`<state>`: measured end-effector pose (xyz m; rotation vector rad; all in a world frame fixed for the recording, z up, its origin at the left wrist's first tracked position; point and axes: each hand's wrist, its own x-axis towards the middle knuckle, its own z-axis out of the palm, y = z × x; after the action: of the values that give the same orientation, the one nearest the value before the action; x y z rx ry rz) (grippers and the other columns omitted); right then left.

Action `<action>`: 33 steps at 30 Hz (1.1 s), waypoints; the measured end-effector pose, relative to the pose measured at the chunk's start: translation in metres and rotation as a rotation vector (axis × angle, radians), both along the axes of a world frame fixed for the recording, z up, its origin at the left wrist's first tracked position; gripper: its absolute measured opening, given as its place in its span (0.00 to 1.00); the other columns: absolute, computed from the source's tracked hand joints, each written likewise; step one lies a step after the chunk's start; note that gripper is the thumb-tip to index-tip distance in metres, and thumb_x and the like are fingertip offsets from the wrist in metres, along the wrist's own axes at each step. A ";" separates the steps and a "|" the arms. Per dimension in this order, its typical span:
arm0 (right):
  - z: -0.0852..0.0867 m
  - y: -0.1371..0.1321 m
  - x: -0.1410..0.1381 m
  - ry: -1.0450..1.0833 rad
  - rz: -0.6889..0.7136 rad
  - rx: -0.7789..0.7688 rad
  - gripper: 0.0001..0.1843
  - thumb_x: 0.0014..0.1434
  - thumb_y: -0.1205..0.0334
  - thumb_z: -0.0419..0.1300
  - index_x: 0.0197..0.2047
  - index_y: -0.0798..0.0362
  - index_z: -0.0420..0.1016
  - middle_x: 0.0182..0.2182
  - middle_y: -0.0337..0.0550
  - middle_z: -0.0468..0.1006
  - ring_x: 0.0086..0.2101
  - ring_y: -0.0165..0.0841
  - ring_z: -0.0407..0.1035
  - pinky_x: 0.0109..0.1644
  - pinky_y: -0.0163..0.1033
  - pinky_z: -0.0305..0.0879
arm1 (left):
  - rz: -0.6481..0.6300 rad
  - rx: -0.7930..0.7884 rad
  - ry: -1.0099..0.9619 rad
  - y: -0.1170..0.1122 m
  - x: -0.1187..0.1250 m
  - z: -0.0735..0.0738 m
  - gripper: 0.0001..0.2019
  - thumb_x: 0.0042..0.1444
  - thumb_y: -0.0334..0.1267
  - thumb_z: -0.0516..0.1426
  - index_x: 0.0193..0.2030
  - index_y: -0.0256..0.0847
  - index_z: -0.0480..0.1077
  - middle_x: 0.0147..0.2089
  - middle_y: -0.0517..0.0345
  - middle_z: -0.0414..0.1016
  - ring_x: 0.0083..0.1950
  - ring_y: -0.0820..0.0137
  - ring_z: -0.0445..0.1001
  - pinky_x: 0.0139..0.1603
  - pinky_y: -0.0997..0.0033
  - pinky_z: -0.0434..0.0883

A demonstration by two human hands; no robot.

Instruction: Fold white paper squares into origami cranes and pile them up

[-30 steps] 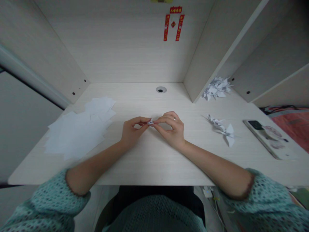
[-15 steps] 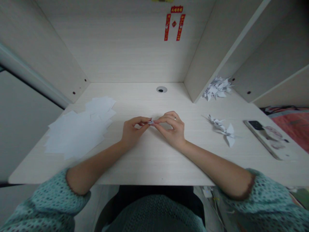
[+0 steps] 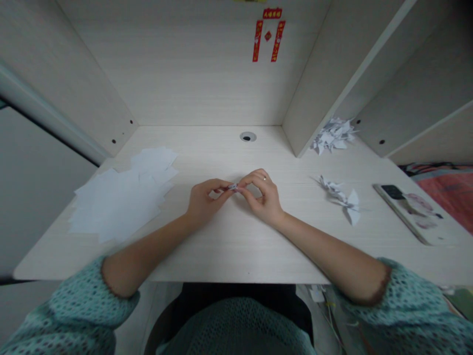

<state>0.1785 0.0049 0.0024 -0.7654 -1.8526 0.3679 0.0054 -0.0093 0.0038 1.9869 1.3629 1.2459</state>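
Between my two hands, over the middle of the desk, is a small piece of folded white paper (image 3: 232,187). My left hand (image 3: 207,199) pinches it from the left between thumb and fingertips. From the right, the thumb and forefinger of my right hand (image 3: 263,196) close on its other end; a ring shows on that hand. The fingertips hide much of the paper, so its folded shape is hard to make out. Several folded paper cranes (image 3: 340,197) lie in a row to the right of my right hand.
Loose white paper sheets (image 3: 121,202) spread over the desk's left side. A heap of folded paper pieces (image 3: 333,134) sits by the upright divider (image 3: 314,93). At the right lies a phone (image 3: 414,212). A cable hole (image 3: 248,137) is near the back panel.
The folded paper has turned a little and looks narrower between my fingertips. My right fingers have shifted slightly on it; both hands stay in nearly the same place.
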 end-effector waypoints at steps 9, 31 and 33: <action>-0.005 0.002 -0.002 0.049 0.010 -0.121 0.03 0.58 0.62 0.58 0.33 0.50 0.70 0.28 0.39 0.73 0.34 0.34 0.66 0.41 0.43 0.63 | -0.041 -0.171 -0.093 0.001 0.001 -0.001 0.12 0.51 0.48 0.60 0.31 0.41 0.75 0.29 0.60 0.76 0.32 0.72 0.72 0.35 0.73 0.70; -0.007 0.010 -0.001 0.240 -0.084 -0.337 0.05 0.53 0.58 0.65 0.31 0.50 0.80 0.27 0.41 0.78 0.30 0.32 0.68 0.38 0.40 0.65 | -0.038 -0.292 -0.033 0.008 -0.003 -0.005 0.16 0.50 0.52 0.59 0.29 0.41 0.75 0.25 0.60 0.76 0.25 0.73 0.70 0.26 0.75 0.63; -0.007 0.011 -0.001 0.262 -0.076 -0.373 0.05 0.51 0.58 0.66 0.29 0.50 0.80 0.26 0.40 0.78 0.30 0.32 0.68 0.37 0.39 0.65 | -0.025 -0.269 0.029 0.007 -0.003 -0.004 0.15 0.51 0.52 0.59 0.29 0.42 0.76 0.26 0.61 0.76 0.26 0.72 0.71 0.28 0.74 0.63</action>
<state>0.1771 0.0160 -0.0045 -0.9848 -1.5220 0.7422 0.0027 -0.0022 -0.0001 1.8355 1.4317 0.9688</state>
